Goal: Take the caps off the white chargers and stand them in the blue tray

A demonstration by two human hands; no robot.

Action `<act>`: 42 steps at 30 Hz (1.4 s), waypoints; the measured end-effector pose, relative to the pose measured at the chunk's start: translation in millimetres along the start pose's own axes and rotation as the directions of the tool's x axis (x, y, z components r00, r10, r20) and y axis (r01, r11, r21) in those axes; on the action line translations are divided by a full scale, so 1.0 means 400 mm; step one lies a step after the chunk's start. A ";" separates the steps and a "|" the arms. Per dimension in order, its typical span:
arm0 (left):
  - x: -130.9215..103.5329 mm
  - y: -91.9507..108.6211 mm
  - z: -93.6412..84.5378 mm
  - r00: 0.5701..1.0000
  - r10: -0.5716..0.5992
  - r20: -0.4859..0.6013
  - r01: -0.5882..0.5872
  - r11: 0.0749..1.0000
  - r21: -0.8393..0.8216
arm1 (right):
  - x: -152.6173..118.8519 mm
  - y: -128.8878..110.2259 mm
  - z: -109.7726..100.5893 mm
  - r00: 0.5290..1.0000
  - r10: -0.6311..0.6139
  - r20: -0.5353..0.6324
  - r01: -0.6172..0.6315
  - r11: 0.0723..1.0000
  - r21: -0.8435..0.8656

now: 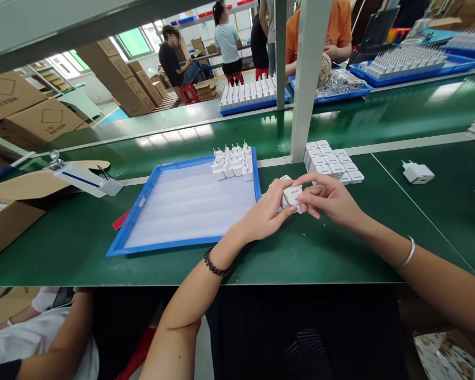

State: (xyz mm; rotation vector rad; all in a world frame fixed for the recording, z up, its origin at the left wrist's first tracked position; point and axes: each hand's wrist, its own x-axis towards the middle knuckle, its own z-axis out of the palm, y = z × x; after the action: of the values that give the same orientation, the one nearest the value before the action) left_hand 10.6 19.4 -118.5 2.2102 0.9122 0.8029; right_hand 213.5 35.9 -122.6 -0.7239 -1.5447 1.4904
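The scene is brightly and fairly evenly lit. Daylight glows pale and washed out in the windows at the upper left. Pale bands of glare lie across the glossy green belt, with another patch at its right end. The bench looks matte by comparison, and below its front edge the picture falls into deep shadow. The tray is clear, though its white lining shows little detail. The boxes look stretched and slanted toward the left edge, and the background is softer.
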 end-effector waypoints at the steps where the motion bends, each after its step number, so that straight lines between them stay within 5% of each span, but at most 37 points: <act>1: 0.000 0.000 0.000 1.000 0.003 -0.001 -0.003 1.000 0.005 | 0.000 0.000 0.000 1.000 0.002 0.001 -0.002 1.000 0.002; 42: -0.001 0.006 0.010 1.000 0.020 -0.006 -0.020 0.996 0.087 | -0.004 0.000 0.009 0.998 0.049 -0.033 -0.049 0.999 -0.004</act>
State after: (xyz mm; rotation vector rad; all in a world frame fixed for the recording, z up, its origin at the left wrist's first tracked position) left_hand 14.2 16.6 -119.7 2.2965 0.9464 0.7946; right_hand 211.2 32.9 -122.5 -0.7899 -1.5160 1.5041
